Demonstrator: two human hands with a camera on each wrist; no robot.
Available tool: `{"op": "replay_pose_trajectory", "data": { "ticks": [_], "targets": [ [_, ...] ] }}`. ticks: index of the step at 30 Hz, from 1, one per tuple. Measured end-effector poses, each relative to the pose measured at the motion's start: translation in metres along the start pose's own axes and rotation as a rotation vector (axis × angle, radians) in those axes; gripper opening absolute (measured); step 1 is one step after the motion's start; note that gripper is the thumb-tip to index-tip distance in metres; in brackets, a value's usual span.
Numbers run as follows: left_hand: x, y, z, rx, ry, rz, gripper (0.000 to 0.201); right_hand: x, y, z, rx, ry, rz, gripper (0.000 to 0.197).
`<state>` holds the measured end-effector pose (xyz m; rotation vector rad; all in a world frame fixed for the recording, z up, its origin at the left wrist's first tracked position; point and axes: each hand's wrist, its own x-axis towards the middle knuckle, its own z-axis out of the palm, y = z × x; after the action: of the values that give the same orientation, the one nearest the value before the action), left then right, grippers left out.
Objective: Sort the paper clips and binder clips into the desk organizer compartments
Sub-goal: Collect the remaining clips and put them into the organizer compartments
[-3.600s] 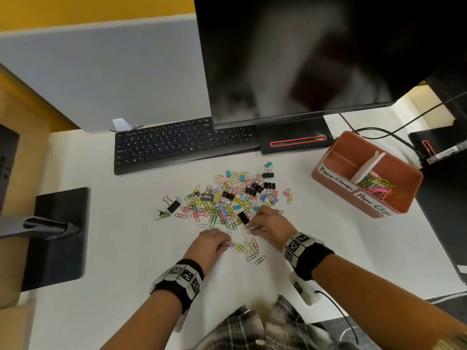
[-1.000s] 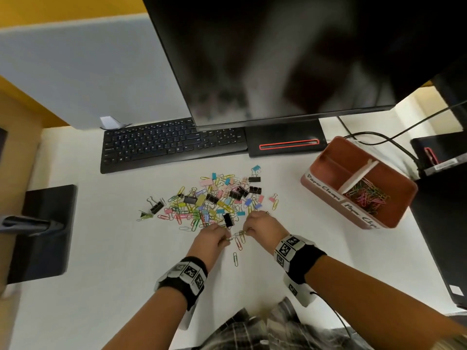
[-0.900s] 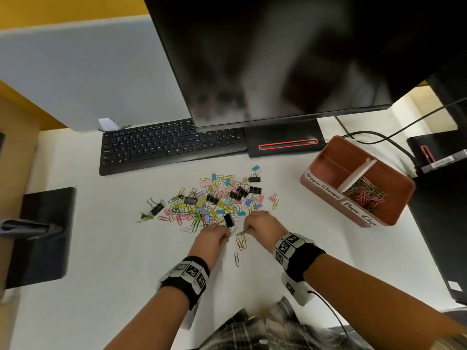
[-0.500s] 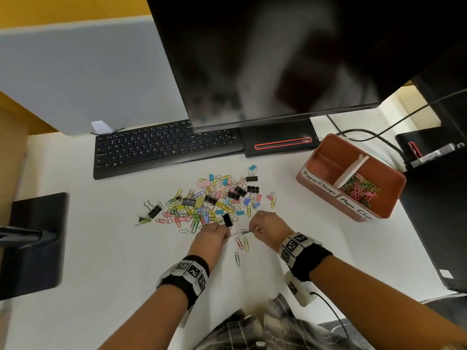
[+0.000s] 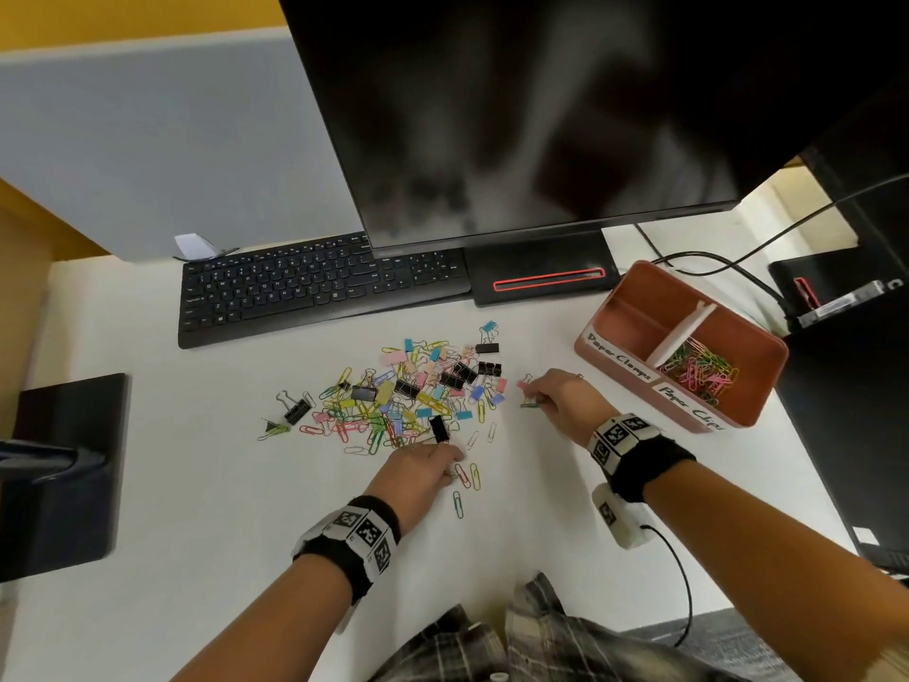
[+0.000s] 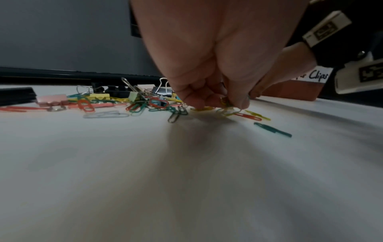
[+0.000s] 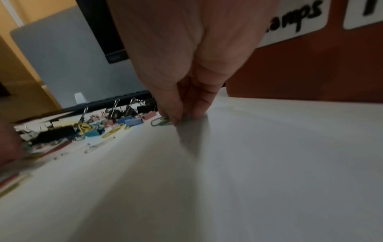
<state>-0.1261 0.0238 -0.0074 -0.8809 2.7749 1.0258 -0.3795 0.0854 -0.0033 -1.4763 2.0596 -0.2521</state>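
A heap of coloured paper clips and binder clips [image 5: 408, 396] lies mid-desk. My left hand [image 5: 455, 467] is at the heap's near edge, fingers curled and pinching a few paper clips [image 6: 225, 101] against the desk; the left hand [image 6: 219, 103] fills the left wrist view. To the right of the heap, my right hand [image 5: 538, 401] pinches a small bunch of paper clips [image 7: 162, 122] low over the desk. The terracotta organizer [image 5: 615, 359] stands further right. Its right compartment holds paper clips [image 5: 698, 374]; the left one looks bare.
A black keyboard [image 5: 315, 287] and the monitor base [image 5: 541, 280] lie behind the heap. Loose paper clips [image 5: 467, 479] are scattered beside my left hand. A black stand [image 5: 64, 475] is at the far left, with cables and black equipment at the right.
My right hand has pulled away from the left and moved right, towards the organizer, with paper clips pinched in it. The left hand stays at the heap's near edge.
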Motion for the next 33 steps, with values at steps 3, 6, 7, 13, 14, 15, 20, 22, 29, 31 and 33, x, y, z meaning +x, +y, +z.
{"op": "replay_pose_trajectory", "data": {
  "ticks": [3, 6, 7, 13, 14, 15, 20, 22, 29, 31, 33],
  "targets": [
    [0.002, -0.001, 0.006, 0.056, -0.006, 0.042, 0.036, 0.006, -0.004, -0.003, -0.035, -0.051, 0.006, 0.026],
    [0.01, -0.003, 0.01, 0.132, -0.039, 0.05, 0.029, 0.01, -0.006, -0.004, -0.059, -0.052, 0.015, 0.022],
    [0.013, -0.002, 0.009, 0.157, -0.044, 0.052, 0.027, 0.011, -0.006, -0.004, -0.063, -0.048, 0.017, 0.02],
    [0.017, 0.005, 0.007, 0.2, -0.069, 0.018, 0.022, 0.013, -0.006, -0.007, -0.047, -0.154, 0.046, 0.02],
    [0.018, 0.005, 0.008, 0.204, -0.064, 0.013, 0.021, 0.012, -0.006, -0.007, -0.04, -0.148, 0.043, 0.02],
    [0.019, 0.004, 0.009, 0.205, -0.058, 0.011, 0.02, 0.011, -0.006, -0.007, -0.037, -0.139, 0.042, 0.019],
    [0.016, 0.006, 0.011, 0.23, -0.098, -0.011, 0.031, 0.005, -0.012, -0.005, -0.045, -0.176, 0.091, 0.021],
    [0.016, 0.006, 0.014, 0.24, -0.087, -0.006, 0.033, 0.003, -0.016, -0.002, -0.052, -0.195, 0.068, 0.02],
    [0.002, -0.003, -0.003, -0.043, 0.151, -0.157, 0.007, -0.018, -0.035, 0.009, 0.011, -0.25, -0.093, 0.019],
    [-0.008, -0.014, -0.007, -0.09, 0.205, -0.209, 0.007, -0.027, -0.046, 0.016, 0.037, -0.269, -0.168, 0.018],
    [-0.02, -0.022, -0.007, -0.113, 0.205, -0.243, 0.007, -0.035, -0.057, 0.026, 0.029, -0.295, -0.203, 0.019]
  ]
}}
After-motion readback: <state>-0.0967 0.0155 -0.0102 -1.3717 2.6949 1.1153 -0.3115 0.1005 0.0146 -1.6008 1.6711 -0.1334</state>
